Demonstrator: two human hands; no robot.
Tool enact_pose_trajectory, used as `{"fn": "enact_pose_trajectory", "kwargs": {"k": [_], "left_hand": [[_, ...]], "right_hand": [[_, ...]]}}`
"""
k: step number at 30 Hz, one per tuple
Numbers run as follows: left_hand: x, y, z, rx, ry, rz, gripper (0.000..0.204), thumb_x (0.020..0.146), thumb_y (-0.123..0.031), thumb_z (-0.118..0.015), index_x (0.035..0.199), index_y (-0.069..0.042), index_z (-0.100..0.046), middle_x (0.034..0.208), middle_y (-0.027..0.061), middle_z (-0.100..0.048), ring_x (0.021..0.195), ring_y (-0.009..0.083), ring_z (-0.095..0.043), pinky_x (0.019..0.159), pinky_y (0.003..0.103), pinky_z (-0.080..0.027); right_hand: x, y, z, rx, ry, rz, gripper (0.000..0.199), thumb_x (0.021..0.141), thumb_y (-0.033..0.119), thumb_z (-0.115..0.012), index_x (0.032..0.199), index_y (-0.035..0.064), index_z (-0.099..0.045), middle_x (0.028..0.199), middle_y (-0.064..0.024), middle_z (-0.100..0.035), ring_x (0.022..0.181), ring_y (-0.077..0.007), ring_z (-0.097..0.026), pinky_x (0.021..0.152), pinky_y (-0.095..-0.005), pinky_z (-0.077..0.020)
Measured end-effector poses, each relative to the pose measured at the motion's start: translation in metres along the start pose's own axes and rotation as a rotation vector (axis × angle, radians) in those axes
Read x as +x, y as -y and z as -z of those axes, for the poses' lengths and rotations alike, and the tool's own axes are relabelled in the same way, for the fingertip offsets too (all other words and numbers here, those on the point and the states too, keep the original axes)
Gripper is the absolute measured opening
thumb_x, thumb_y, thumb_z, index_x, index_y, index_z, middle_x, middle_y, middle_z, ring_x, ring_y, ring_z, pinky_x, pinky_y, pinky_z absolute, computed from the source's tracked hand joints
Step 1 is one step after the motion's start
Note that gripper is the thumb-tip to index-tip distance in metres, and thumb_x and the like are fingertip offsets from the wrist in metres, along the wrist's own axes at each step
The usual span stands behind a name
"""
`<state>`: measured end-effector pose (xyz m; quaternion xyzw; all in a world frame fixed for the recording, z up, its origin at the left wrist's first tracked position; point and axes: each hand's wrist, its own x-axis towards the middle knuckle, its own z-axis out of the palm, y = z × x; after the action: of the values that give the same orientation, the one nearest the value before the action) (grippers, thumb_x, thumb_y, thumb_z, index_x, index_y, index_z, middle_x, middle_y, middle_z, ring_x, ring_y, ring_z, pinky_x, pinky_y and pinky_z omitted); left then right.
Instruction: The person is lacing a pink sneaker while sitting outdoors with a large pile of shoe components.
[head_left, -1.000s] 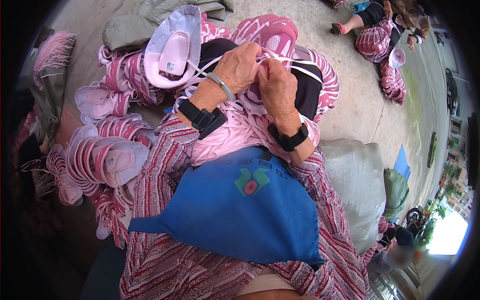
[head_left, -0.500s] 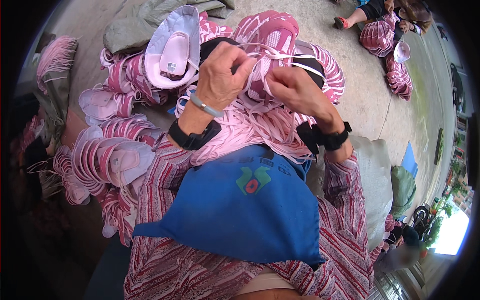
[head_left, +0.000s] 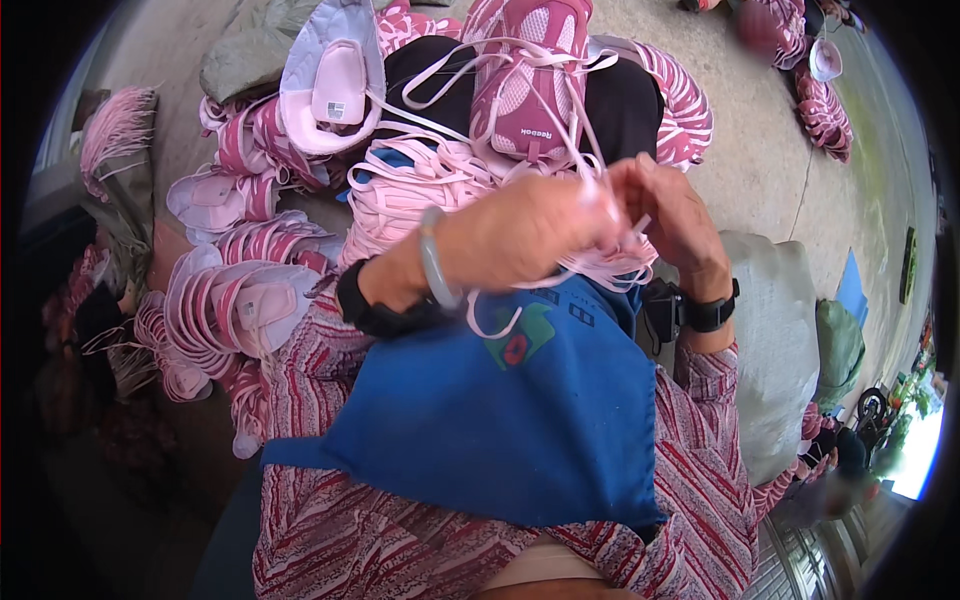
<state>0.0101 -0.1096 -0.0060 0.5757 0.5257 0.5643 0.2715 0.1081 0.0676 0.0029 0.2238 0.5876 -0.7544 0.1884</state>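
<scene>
A pink shoe upper [head_left: 535, 105] with mesh panels lies between my black-clad knees, and a pale pink shoelace [head_left: 572, 125] is threaded through it. From the upper the lace runs taut down to my hands, which meet over a heap of loose pink laces [head_left: 415, 190]. My left hand [head_left: 535, 235], smeared by motion, is closed round the lace, and a loop hangs below it over the blue apron [head_left: 500, 420]. My right hand [head_left: 675, 215] faces it, fingers curled in and closed on the lace; a short lace end pokes out between the hands.
At left are stacks of nested pink shoe uppers [head_left: 250, 305] and an upright upper with pale lining [head_left: 335, 85]. A bundle of laces [head_left: 118, 125] hangs at far left. A whitish sack [head_left: 765, 340] stands at my right. More uppers [head_left: 825, 115] lie at the far right.
Both hands have come down from the upper toward my lap and to the right, drawing the lace out. The upper now shows uncovered, with its laces spread over it.
</scene>
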Motion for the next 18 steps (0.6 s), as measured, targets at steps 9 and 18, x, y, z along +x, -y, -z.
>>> {"fn": "enact_pose_trajectory", "kwargs": {"k": [9, 18], "left_hand": [[0.029, -0.02, -0.04, -0.385, 0.843, 0.396, 0.025, 0.094, -0.023, -0.049, 0.086, -0.001, -0.057, 0.075, 0.0147, -0.061, 0.073, 0.0256, -0.063, 0.068, 0.036, -0.047], [0.015, 0.057, 0.01, -1.201, -0.434, 0.814, 0.053, 0.1, -0.041, -0.033, 0.118, 0.005, -0.052, 0.09, 0.0126, -0.065, 0.083, 0.0212, -0.066, 0.08, 0.033, -0.053]], "right_hand": [[0.013, -0.013, -0.01, 0.494, 0.144, 0.203, 0.024, 0.097, 0.02, -0.048, 0.105, -0.0002, -0.058, 0.057, 0.0057, -0.043, 0.04, -0.0011, -0.032, 0.036, -0.0181, -0.0242], [-0.004, -0.02, -0.026, -0.367, 0.85, 0.409, 0.019, 0.088, 0.006, -0.056, 0.104, -0.002, -0.063, 0.067, -0.0077, -0.057, 0.05, -0.0136, -0.051, 0.047, -0.0276, -0.0398]]}}
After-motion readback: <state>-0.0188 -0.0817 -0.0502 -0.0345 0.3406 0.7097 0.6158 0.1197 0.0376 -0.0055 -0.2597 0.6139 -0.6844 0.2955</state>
